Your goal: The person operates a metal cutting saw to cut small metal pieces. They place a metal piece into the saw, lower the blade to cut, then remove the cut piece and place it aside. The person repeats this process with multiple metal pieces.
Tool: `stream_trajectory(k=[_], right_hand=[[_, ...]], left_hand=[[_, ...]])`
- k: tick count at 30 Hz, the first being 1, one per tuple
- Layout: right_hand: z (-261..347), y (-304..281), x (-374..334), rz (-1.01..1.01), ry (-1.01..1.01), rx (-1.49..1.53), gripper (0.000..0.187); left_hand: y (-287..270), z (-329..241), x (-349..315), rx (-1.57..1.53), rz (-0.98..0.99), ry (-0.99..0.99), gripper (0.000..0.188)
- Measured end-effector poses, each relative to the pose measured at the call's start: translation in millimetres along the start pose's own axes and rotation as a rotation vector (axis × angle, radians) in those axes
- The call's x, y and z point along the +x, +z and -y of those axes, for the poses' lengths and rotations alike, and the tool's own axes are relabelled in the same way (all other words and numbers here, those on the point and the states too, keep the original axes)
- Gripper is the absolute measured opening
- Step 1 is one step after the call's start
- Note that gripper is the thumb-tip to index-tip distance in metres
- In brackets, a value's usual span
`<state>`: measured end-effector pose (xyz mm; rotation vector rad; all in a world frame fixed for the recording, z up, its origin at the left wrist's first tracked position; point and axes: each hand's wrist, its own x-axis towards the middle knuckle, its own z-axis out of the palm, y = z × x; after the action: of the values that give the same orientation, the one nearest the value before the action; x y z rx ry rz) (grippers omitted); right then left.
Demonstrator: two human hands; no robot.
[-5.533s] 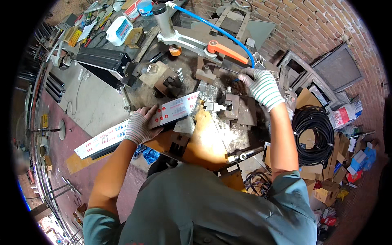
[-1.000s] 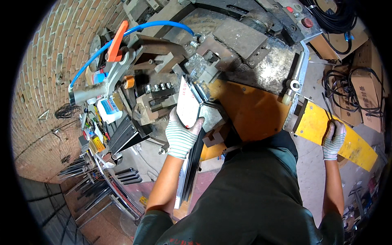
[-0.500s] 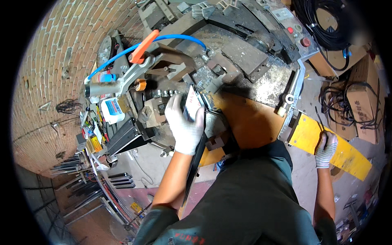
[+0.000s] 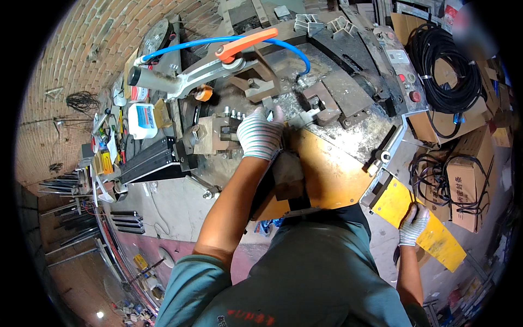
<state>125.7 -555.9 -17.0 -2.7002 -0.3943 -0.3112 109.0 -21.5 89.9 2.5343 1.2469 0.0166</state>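
Note:
My left hand [image 4: 260, 133], in a white striped glove, is closed at the metal fixture in the middle of the bench. Its curled fingers are around the end of a long dark bar [image 4: 260, 191], which runs back under my forearm; most of the bar is hidden. Close by on the left stands a brown steel block [image 4: 210, 136] with several bolts. Off to the right, my gloved right hand [image 4: 415, 224] rests against the long yellow plate [image 4: 440, 248], its fingers bent. Whatever lies within those fingers is hidden.
An orange-handled lever [image 4: 248, 43] and a blue hose [image 4: 204, 40] arch over the fixture. A control box with red buttons [image 4: 414, 96] stands at the far right, beside coiled black cable [image 4: 473, 71] and cardboard boxes [image 4: 469, 177]. A white jug [image 4: 143, 121] sits at the left.
My left hand has gone from spread fingers to a closed grip at the fixture, covering the white label seen before. My right hand stays at the yellow plate. The whole view has shifted.

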Motion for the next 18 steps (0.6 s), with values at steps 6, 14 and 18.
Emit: stream_trajectory(k=[6, 14, 18], right_hand=[[11.3, -4.5, 5.1, 0.003, -0.027, 0.020, 0.014], [4.5, -3.7, 6.2, 0.007, -0.063, 0.016, 0.017], [0.0, 1.2, 2.0, -0.006, -0.034, 0.014, 0.018]], left_hand=[[1.6, 6.5, -2.2, -0.010, -0.037, 0.014, 0.054], [8.4, 25.7, -12.0, -0.153, -0.139, 0.221, 0.050], [-0.8, 60.4, -57.6, -0.430, -0.217, 0.474, 0.046]])
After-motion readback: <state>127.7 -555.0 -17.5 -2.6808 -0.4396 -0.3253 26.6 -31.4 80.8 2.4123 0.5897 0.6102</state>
